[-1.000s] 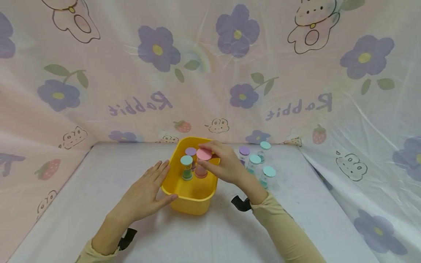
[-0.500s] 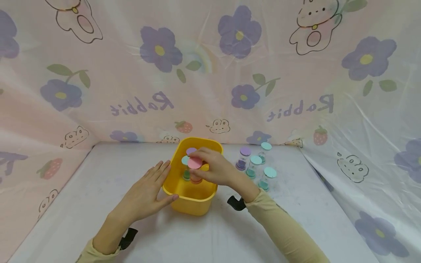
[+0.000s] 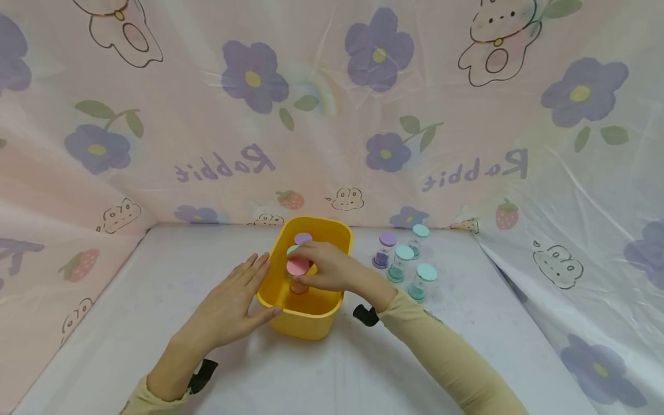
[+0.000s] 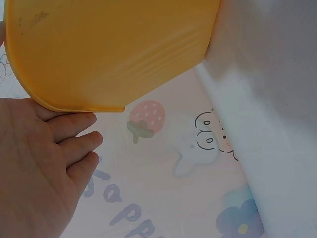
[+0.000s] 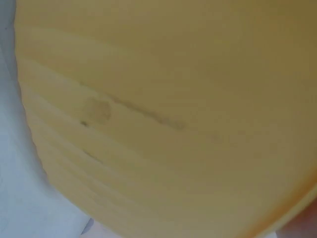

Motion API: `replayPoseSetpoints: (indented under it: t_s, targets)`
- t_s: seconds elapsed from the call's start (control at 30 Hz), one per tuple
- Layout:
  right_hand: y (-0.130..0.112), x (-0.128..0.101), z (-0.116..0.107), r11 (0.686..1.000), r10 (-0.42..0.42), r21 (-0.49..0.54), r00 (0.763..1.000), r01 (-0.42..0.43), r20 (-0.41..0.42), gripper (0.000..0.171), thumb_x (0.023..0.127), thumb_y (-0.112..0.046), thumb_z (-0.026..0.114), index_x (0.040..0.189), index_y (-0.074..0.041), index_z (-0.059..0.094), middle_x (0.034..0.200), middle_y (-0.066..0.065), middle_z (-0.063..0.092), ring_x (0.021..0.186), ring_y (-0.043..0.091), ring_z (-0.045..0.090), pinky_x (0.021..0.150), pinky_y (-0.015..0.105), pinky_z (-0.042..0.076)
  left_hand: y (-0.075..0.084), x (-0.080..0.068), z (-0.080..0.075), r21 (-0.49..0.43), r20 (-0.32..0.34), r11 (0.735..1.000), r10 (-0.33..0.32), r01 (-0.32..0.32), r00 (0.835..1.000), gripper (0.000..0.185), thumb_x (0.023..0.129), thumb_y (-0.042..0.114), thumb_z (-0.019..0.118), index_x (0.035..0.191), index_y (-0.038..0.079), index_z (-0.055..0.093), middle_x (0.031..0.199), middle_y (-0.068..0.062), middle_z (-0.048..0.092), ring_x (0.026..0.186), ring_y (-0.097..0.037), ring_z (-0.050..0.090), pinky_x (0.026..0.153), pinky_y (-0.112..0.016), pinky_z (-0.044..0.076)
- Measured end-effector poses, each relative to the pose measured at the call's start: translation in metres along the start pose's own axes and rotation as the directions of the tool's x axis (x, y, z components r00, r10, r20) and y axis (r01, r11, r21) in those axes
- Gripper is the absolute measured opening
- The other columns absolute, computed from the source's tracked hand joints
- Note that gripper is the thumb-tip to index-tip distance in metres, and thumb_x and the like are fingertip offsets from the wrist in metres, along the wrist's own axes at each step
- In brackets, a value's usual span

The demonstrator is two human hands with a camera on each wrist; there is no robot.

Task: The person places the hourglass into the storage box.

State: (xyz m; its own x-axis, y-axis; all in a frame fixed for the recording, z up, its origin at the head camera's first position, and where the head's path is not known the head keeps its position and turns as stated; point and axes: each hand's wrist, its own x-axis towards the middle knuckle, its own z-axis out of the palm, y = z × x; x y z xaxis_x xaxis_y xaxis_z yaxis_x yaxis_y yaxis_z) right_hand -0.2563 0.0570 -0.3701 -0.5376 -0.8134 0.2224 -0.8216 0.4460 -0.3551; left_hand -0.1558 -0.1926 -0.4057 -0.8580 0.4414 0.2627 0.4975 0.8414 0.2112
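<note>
In the head view, a yellow plastic bin (image 3: 306,328) stands in the middle of the table. My right hand (image 3: 329,266) reaches over its right rim and pinches a pink-capped sand timer (image 3: 298,266) by the cap, upright and low inside the bin. Behind it are a purple-capped sand timer (image 3: 303,237) and a light-blue-capped one (image 3: 293,249), partly covered by my hand. My left hand (image 3: 231,305) rests along the bin's left rim with fingers extended. The left wrist view shows those fingers (image 4: 74,126) against the bin's edge. The bin's outer wall (image 5: 148,124) fills most of the right wrist view.
Right of the bin, several sand timers stand on the white table (image 3: 321,380): a purple one (image 3: 384,253) and light-blue ones, the nearest (image 3: 422,279) close to my right forearm. A patterned cloth (image 3: 311,144) hangs behind and along both sides.
My right hand has moved left and toward me inside the bin, carrying the pink-capped sand timer in front of the light-blue one. My left hand has stayed at the rim.
</note>
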Motion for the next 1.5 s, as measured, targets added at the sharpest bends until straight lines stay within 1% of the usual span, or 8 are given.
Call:
replayPoseSetpoints:
  t_s: [0.23,0.37,0.5,0.67,0.9,1.1,1.3,1.5]
  targets:
    - [0.002,0.011,0.003,1.0,0.01,-0.029,0.997,-0.008,0.073,0.045,0.096,-0.024,0.077,0.135,-0.005,0.067,0.125,0.006,0.069,0.107,0.019,0.065,0.098,0.028,0.056,0.0,0.0,0.001,0.006,-0.048,1.0,0.03,-0.029,0.998,0.095,0.099,0.065,0.057,0.161,-0.002,0.032,0.168,-0.018,0.03,0.155,-0.039,0.028,0.124,-0.059,0.029]
    - [0.004,0.016,0.006,0.999,0.019,-0.03,0.994,-0.015,0.108,0.046,0.096,-0.023,0.077,0.137,-0.005,0.066,0.127,0.005,0.068,0.106,0.018,0.065,0.097,0.024,0.056,-0.001,0.001,0.001,0.008,-0.047,0.999,0.034,-0.034,0.998,0.095,0.099,0.065,0.057,0.161,-0.002,0.031,0.169,-0.018,0.029,0.155,-0.039,0.027,0.124,-0.058,0.029]
    - [0.004,0.02,0.007,0.999,0.015,-0.036,0.991,-0.01,0.133,0.046,0.096,-0.022,0.077,0.138,-0.005,0.066,0.133,0.007,0.068,0.112,0.02,0.065,0.101,0.026,0.055,-0.001,0.0,0.001,0.006,-0.034,1.0,0.026,-0.026,0.999,0.095,0.099,0.065,0.056,0.162,-0.001,0.03,0.169,-0.016,0.028,0.156,-0.038,0.027,0.124,-0.058,0.028]
    - [0.004,0.024,0.008,0.999,0.0,-0.046,0.989,0.007,0.151,0.045,0.096,-0.021,0.078,0.137,-0.005,0.068,0.134,0.008,0.069,0.119,0.022,0.065,0.107,0.029,0.053,0.0,0.0,0.001,0.003,-0.02,1.0,0.017,-0.017,1.0,0.095,0.099,0.066,0.055,0.162,-0.001,0.03,0.17,-0.015,0.026,0.156,-0.037,0.026,0.125,-0.058,0.027]
    - [0.007,0.029,0.011,0.998,0.012,-0.062,0.986,-0.001,0.167,0.046,0.095,-0.023,0.078,0.138,-0.009,0.068,0.132,0.002,0.071,0.116,0.019,0.063,0.107,0.027,0.051,0.0,0.0,0.001,0.001,-0.022,1.0,0.015,-0.015,1.0,0.095,0.099,0.066,0.056,0.162,-0.001,0.029,0.17,-0.015,0.026,0.156,-0.038,0.026,0.124,-0.059,0.028]
    - [0.01,0.032,0.015,0.997,0.011,-0.077,0.984,0.003,0.179,0.046,0.095,-0.025,0.078,0.139,-0.012,0.068,0.133,-0.002,0.071,0.118,0.016,0.063,0.109,0.026,0.049,-0.001,0.0,0.001,0.006,-0.013,1.0,0.015,-0.015,1.0,0.096,0.099,0.066,0.055,0.163,0.0,0.028,0.171,-0.014,0.025,0.157,-0.037,0.024,0.125,-0.058,0.026]
    - [0.009,0.034,0.015,0.995,0.02,-0.104,0.98,0.001,0.197,0.048,0.095,-0.027,0.078,0.139,-0.012,0.068,0.135,-0.002,0.07,0.116,0.014,0.061,0.109,0.024,0.048,-0.001,0.0,0.001,0.009,-0.012,1.0,0.016,-0.016,1.0,0.095,0.1,0.066,0.054,0.163,0.0,0.028,0.171,-0.013,0.024,0.157,-0.036,0.024,0.125,-0.058,0.026]
    - [0.011,0.035,0.016,0.994,0.037,-0.109,0.978,-0.015,0.204,0.049,0.094,-0.027,0.079,0.14,-0.012,0.068,0.135,-0.001,0.07,0.117,0.013,0.065,0.111,0.025,0.047,0.0,0.0,0.0,0.009,-0.02,1.0,0.021,-0.021,1.0,0.094,0.1,0.065,0.055,0.163,0.0,0.028,0.171,-0.014,0.025,0.157,-0.036,0.024,0.125,-0.057,0.026]
